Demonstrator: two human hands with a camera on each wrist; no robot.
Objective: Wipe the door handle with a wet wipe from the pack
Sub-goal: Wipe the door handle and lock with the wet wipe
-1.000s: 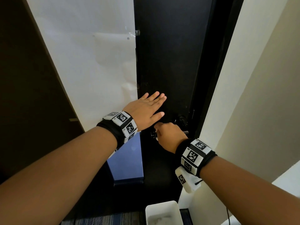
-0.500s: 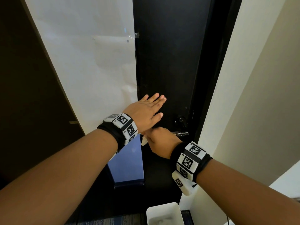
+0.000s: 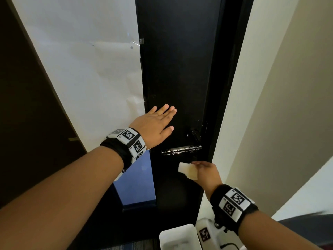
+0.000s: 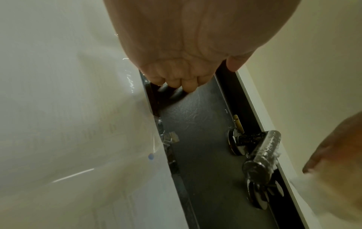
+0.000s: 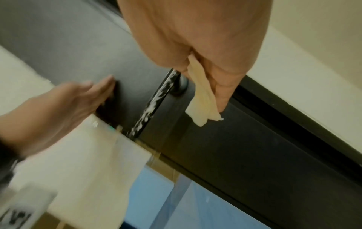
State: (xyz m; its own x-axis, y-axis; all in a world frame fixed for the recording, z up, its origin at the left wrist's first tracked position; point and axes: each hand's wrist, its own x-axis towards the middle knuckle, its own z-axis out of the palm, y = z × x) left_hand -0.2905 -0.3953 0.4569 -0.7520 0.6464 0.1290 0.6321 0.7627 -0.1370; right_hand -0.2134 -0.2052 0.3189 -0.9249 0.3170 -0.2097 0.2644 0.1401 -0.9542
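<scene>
A dark metal lever door handle (image 3: 181, 150) juts from the black door (image 3: 180, 69), streaked with white foam; it also shows in the wrist views (image 4: 262, 153) (image 5: 154, 103). My left hand (image 3: 158, 121) lies flat against the door above and left of the handle, fingers straight (image 4: 188, 86). My right hand (image 3: 205, 172) hangs just below the handle, apart from it, pinching a folded pale wet wipe (image 3: 188, 170) between thumb and fingers (image 5: 203, 100). The wipe pack is not in view.
White paper (image 3: 86, 69) is taped to the door's left part, with a blue panel (image 3: 137, 179) below it. A white open box (image 3: 180, 237) sits on the floor by the door. A cream wall (image 3: 279, 87) and the dark door frame (image 3: 225, 87) stand at right.
My right hand has slid off the handle's free end and dropped below it with the wipe, leaving the foam-streaked handle bare. The left hand stays pressed on the door.
</scene>
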